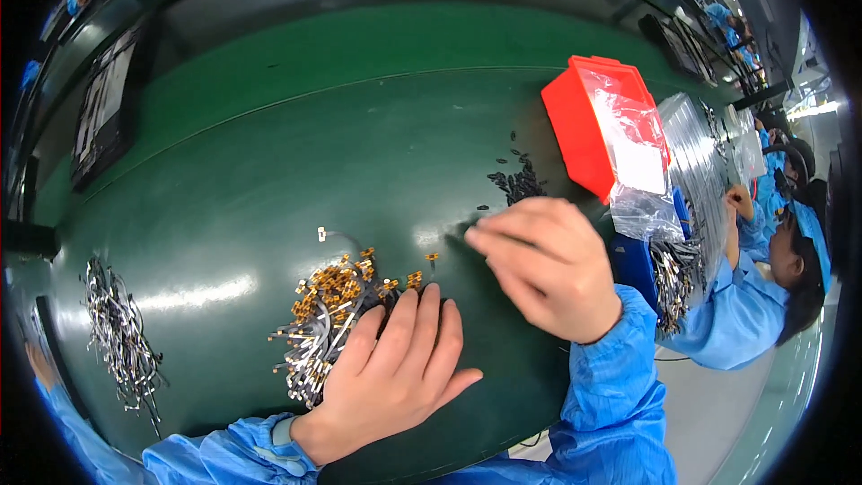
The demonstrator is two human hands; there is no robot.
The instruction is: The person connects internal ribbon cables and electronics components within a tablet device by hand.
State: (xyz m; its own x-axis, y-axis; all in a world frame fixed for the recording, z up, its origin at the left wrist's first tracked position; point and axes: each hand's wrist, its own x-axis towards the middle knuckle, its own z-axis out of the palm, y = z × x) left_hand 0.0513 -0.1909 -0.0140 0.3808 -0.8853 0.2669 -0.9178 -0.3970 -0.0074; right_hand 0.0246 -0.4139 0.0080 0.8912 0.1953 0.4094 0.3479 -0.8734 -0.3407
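Note:
My left hand [395, 368] lies palm down with its fingers stretched out over the right edge of a pile of short flat flex cables [328, 305] with gold-coloured ends. One such cable end [432, 258] sticks out just beyond its fingertips. To the right, my right hand [557, 260] hovers over the green table with thumb and fingers pinched together. Its fingertips are smeared by motion, so whatever they hold cannot be made out. Just beyond it is a small heap of tiny black pieces [516, 184]. A lone cable with a white end [321, 234] lies beyond the pile.
Another bundle of cables [117, 332] lies at the far left. At right stand a red bin [575, 126] with a clear plastic bag [633, 157] and a blue bin [633, 265] of cables [675, 283]. A co-worker in blue [741, 314] sits beyond them.

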